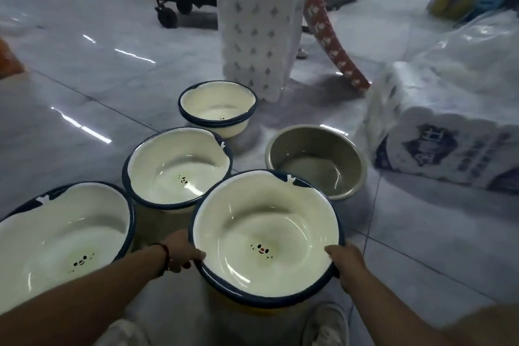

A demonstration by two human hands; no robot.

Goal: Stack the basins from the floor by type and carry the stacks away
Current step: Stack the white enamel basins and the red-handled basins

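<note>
Glossy tiled floor (84, 70) carries the basins. Nearest the metal basin (316, 161), a cream basin (265, 236) has its rim clamped by left hand (182, 251) and right hand (346, 261) fingers; stiff, probably light, slippery.

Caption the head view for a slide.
Both hands, left and right, grip a cream basin among three others and one metal basin.

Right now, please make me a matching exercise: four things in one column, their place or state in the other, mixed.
1. olive-green round plastic basin
2. cream blue-rimmed basin with a face print
3. small cream basin stack
4. tall white wrapped paper-roll pack

a. farthest basins
b. standing upright
c. gripped by left hand and right hand
d. no blue rim

Pairs: 1-d, 2-c, 3-a, 4-b
</note>
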